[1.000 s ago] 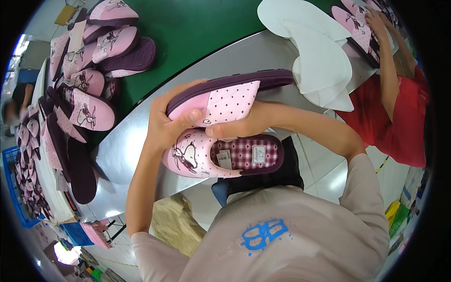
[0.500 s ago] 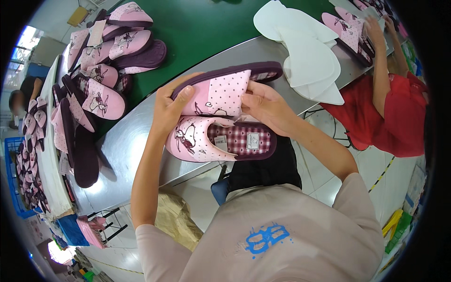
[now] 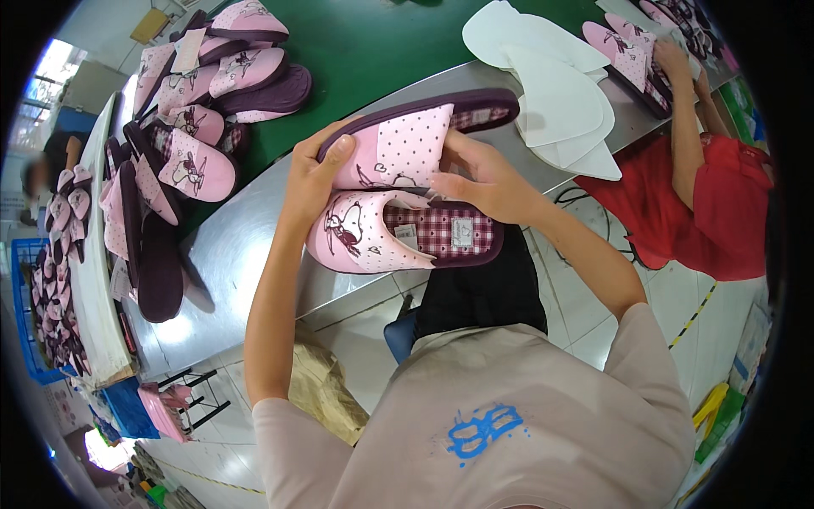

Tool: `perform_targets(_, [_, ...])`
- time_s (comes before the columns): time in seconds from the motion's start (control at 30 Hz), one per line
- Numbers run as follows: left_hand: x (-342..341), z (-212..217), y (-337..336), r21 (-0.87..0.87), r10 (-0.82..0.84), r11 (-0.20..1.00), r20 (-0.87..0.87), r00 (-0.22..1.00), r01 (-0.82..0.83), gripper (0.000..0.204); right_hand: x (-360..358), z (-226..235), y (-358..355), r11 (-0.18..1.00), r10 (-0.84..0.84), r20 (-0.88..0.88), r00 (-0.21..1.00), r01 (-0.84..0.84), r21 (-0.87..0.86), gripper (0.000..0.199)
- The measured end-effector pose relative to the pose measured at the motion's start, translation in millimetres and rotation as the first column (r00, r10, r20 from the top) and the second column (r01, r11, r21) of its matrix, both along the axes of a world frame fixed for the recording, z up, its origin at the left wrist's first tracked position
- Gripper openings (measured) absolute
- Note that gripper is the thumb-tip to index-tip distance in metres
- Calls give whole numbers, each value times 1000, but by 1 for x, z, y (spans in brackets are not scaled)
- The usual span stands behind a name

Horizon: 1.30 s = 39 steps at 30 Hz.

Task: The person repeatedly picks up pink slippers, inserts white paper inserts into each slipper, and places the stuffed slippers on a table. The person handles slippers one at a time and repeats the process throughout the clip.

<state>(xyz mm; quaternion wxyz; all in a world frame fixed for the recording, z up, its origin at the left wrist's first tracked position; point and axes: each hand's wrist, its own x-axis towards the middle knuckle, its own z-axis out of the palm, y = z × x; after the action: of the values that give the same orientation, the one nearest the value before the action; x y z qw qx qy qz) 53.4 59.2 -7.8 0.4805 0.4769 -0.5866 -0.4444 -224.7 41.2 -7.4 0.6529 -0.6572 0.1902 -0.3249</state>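
Observation:
A pink dotted slipper (image 3: 398, 153) with a dark purple sole is held on its side over the metal table edge. My left hand (image 3: 315, 174) is closed round its toe end, thumb on the pink upper. At its foot opening is my right hand (image 3: 485, 180), closed on the upper's edge, with some fingers hidden inside. Just below, nearer my body, a matching slipper (image 3: 360, 231) faces up, touching the first one. It shows a plaid insole and a small white tag. What supports this lower slipper is hard to make out.
Several pink slippers (image 3: 199, 165) are heaped at the left on the green-and-metal table (image 3: 229, 254). White shaped sheets (image 3: 560, 102) lie overlapping at the back right. Beyond them, a person in red (image 3: 678, 204) works with hands at another slipper pair (image 3: 626, 64). A blue crate (image 3: 34, 314) stands far left.
Both hands and the two slippers have shifted slightly away from my body. The upper slipper leans a little more, and my right fingers sit deeper in its opening.

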Motion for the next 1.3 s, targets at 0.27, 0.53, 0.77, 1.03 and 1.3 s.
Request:
perform_targets(0.27, [2, -2, 0, -2, 56, 998, -49, 997, -56, 52, -5, 12, -5, 955, -82, 262, 962, 1, 298, 73])
perform_targets(0.53, [5, -7, 0, -23, 47, 999, -85, 995, -49, 48, 1, 16, -4, 999, -5, 82, 997, 2, 39, 85])
perform_targets(0.77, [6, -7, -1, 20, 57, 998, -112, 992, -55, 44, -10, 2, -18, 576, -384, -108, 917, 147, -804, 72])
perform_targets(1.03, [2, -2, -12, -40, 125, 991, 8, 992, -125, 44, -5, -3, -24, 499, -510, -279, 813, 17, -866, 44])
perform_targets(1.3, [-19, 46, 78, -296, 331, 937, 581, 744, -186, 55, 0, 11, -14, 844, -497, -410, 765, 316, -434, 34])
